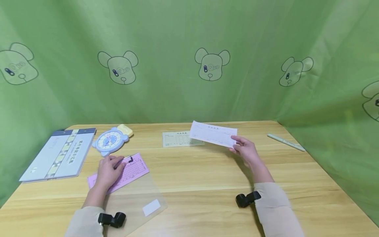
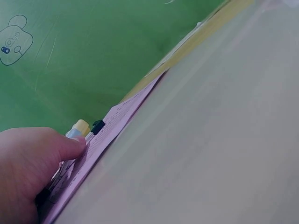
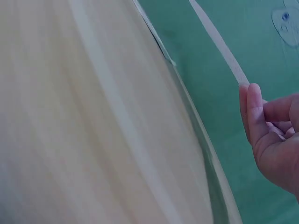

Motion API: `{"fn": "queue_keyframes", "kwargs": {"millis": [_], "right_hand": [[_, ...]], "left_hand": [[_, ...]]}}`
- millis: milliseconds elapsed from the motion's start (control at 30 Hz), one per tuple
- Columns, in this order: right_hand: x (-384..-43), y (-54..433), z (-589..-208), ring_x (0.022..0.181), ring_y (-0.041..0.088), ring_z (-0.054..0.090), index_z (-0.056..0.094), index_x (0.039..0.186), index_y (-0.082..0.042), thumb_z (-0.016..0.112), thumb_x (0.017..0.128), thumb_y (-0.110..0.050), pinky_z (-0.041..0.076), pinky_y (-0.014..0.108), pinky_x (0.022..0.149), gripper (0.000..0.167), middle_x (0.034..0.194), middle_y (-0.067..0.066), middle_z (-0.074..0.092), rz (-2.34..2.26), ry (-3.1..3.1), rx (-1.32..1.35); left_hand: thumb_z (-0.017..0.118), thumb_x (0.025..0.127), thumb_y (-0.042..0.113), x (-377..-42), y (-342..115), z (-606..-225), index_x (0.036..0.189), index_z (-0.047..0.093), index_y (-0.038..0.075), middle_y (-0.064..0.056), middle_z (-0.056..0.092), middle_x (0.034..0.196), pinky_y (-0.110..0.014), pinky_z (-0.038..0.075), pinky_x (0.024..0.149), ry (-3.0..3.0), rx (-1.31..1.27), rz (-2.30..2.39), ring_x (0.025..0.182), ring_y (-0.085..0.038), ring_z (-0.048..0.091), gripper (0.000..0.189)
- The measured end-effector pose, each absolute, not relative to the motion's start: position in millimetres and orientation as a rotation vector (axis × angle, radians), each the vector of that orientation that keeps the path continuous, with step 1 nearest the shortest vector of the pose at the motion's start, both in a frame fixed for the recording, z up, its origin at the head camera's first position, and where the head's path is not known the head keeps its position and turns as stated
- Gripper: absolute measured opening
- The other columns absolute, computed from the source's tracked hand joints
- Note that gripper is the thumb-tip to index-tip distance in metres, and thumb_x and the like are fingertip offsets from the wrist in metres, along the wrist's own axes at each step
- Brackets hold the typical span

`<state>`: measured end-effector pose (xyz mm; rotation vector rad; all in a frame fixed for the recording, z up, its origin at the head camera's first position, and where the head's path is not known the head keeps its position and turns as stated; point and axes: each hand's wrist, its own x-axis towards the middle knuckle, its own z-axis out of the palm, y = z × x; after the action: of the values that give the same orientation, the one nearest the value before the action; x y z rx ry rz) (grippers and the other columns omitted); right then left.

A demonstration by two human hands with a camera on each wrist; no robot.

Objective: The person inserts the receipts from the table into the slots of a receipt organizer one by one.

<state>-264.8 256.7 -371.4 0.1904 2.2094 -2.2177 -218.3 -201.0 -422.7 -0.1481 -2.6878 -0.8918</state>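
A pale printed paper slip is pinched at its right end by my right hand. It hangs tilted above the table, overlapping a pale green printed slip that lies flat. In the right wrist view the pinched slip shows edge-on at the fingertips. My left hand grips the metal clip of a translucent clipboard. A pink printed form lies at the clip, partly hidden by that hand. The thumb rests over the clip in the left wrist view.
A grey-white account book lies at the left. Between it and the back edge are a blue bear-shaped clock and a small yellow object. A pale pen lies at the right. Green curtain surrounds the wooden table.
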Motion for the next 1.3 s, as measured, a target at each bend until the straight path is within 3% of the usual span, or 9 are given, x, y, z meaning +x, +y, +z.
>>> {"fn": "queue_keyframes", "kwargs": {"millis": [367, 667, 933, 1300], "right_hand": [[-268.0, 202.6, -378.9, 0.070, 0.014, 0.058, 0.040, 0.122, 0.008, 0.042, 0.080, 0.016, 0.046, 0.023, 0.069, 0.043, 0.105, 0.019, 0.040, -2.111, 2.152, -0.003], [-269.6, 160.3, -384.0, 0.070, 0.020, 0.059, 0.047, 0.117, 0.008, 0.044, 0.079, 0.017, 0.047, 0.029, 0.070, 0.039, 0.113, 0.025, 0.042, -1.934, 2.137, -0.167], [-263.8, 126.4, -389.6, 0.072, 0.025, 0.059, 0.050, 0.113, 0.007, 0.045, 0.078, 0.014, 0.048, 0.033, 0.068, 0.036, 0.097, 0.021, 0.052, -1.748, 2.089, -0.340], [-255.3, 94.5, -391.0, 0.064, 0.022, 0.059, 0.053, 0.111, 0.004, 0.048, 0.078, 0.012, 0.049, 0.031, 0.062, 0.034, 0.092, 0.017, 0.051, -1.620, 2.072, -0.432]], "left_hand": [[0.056, 0.081, 0.013, -219.5, -201.4, -423.1, 0.109, 0.056, -0.004, -0.020, 0.047, 0.099, -0.046, 0.031, 0.077, -2.697, -0.141, -0.891, 0.091, -0.033, 0.039, 0.032], [0.055, 0.082, 0.014, -219.7, -200.9, -422.9, 0.111, 0.055, -0.003, -0.019, 0.046, 0.100, -0.046, 0.030, 0.078, -2.722, -0.130, -0.884, 0.093, -0.033, 0.038, 0.034], [0.054, 0.080, 0.012, -219.6, -201.3, -423.5, 0.109, 0.056, -0.005, -0.020, 0.047, 0.099, -0.046, 0.030, 0.078, -2.693, -0.146, -0.898, 0.092, -0.034, 0.038, 0.033], [0.054, 0.080, 0.008, -220.2, -201.4, -422.1, 0.107, 0.056, -0.006, -0.020, 0.048, 0.097, -0.046, 0.030, 0.078, -2.687, -0.157, -0.899, 0.092, -0.034, 0.039, 0.031]]}}
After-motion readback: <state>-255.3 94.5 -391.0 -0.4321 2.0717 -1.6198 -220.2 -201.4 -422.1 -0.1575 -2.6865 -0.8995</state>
